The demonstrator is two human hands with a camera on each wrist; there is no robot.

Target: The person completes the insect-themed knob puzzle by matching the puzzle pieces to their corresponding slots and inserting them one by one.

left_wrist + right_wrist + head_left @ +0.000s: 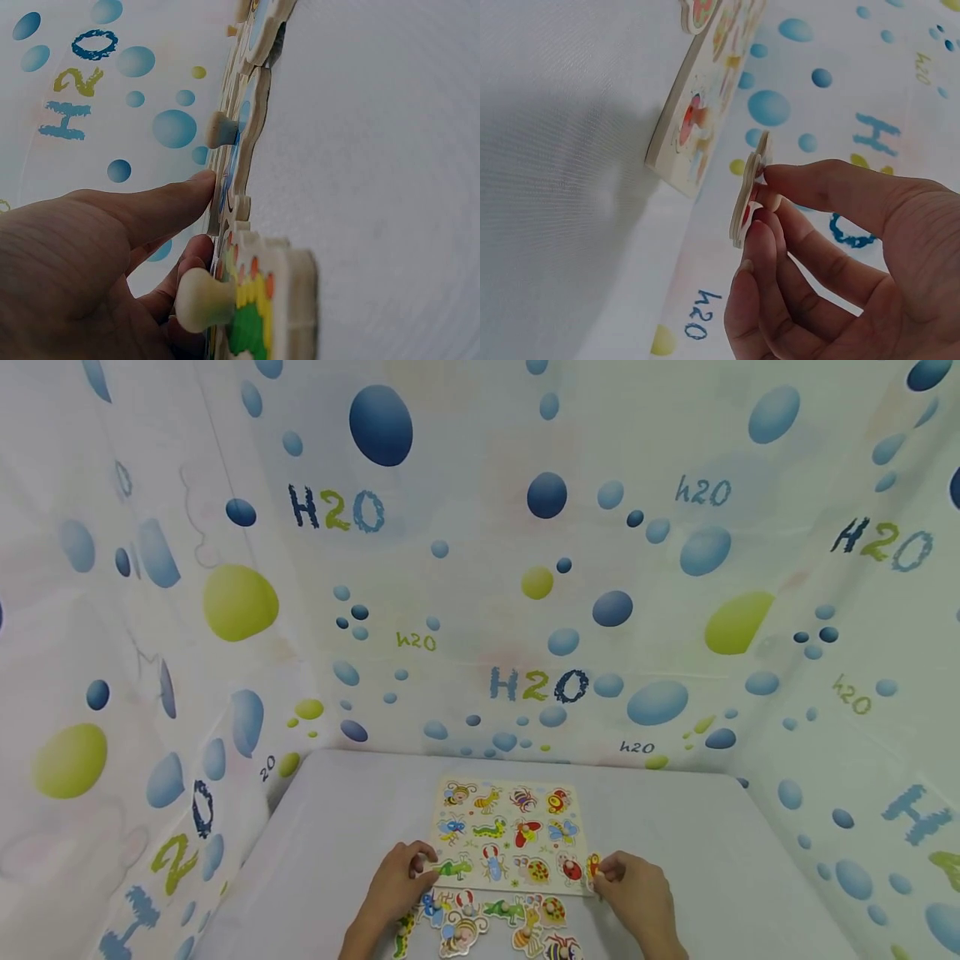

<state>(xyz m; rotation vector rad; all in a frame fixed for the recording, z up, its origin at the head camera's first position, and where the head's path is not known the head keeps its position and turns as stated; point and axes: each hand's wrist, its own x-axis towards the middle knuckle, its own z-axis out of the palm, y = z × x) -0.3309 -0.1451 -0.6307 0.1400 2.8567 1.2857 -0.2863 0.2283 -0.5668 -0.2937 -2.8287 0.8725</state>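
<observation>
A wooden puzzle board (517, 885) with pictures of insects lies flat on the table. My left hand (401, 877) is at its lower left corner, and its curled thumb and index finger grip the edge. In the left wrist view, the thumb (180, 196) touches the board's side, close to a knobbed caterpillar piece (255, 315). My right hand (637, 893) pinches the knob of a red-and-yellow insect puzzle piece (593, 865) just off the board's lower right edge. That piece (742, 206) stands tilted and apart from the board in the right wrist view.
Several loose knobbed pieces lie below the board, among them a bee (461, 933), a grasshopper (504, 909) and a spider (562, 948). A red ladybug (571, 868) with a knob sits in the board. White cloth with bubble prints (480, 552) surrounds the table (360, 802).
</observation>
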